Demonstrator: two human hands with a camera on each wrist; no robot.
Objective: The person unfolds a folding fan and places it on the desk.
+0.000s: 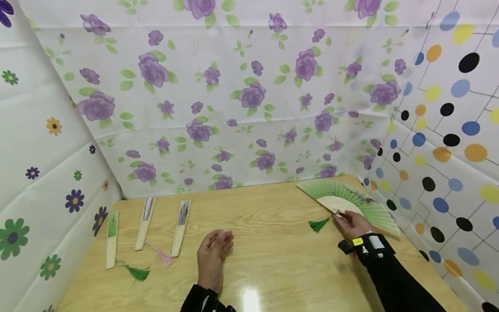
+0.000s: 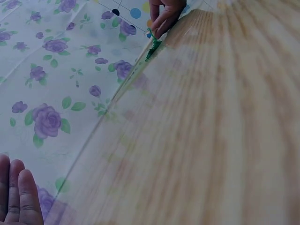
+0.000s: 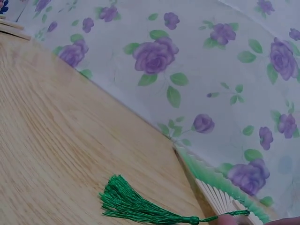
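Head view: open green fan (image 1: 351, 200) lies flat on the wooden surface (image 1: 273, 260) at about 2 o'clock, spread face up, leaf running along the dotted curtain wall (image 1: 448, 143), so the full arc has room without hitting the backdrop

Right hand (image 1: 352, 223) sits at the fan's pivot end, fingertips curled in on the rivet area where the green tassel (image 1: 319, 224) cord attaches. Looks like a light pinch on the pivot, which would pin the ribs and keep the spread from sliding. Right wrist view shows only a fingertip edge by the cord knot, tassel (image 3: 136, 206) splayed loose on the wood toward 9 o'clock, clear of the ribs (image 3: 215, 194)

Left hand (image 1: 212, 253) at 6 o'clock, palm down on the surface, fingers loosely bent, holding nothing, idle, well apart from everything. Left wrist view confirms: fingers (image 2: 18, 197) relaxed, nothing in them

Three closed fans at 9 to 10 o'clock, laid roughly parallel, apart from each other: green-tasselled one (image 1: 112, 238) outermost, pink-tasselled one (image 1: 145, 222) in the middle, third (image 1: 181, 227) nearest the left hand. Untouched

Floral curtain (image 1: 234, 86) backs the surface at 12 o'clock
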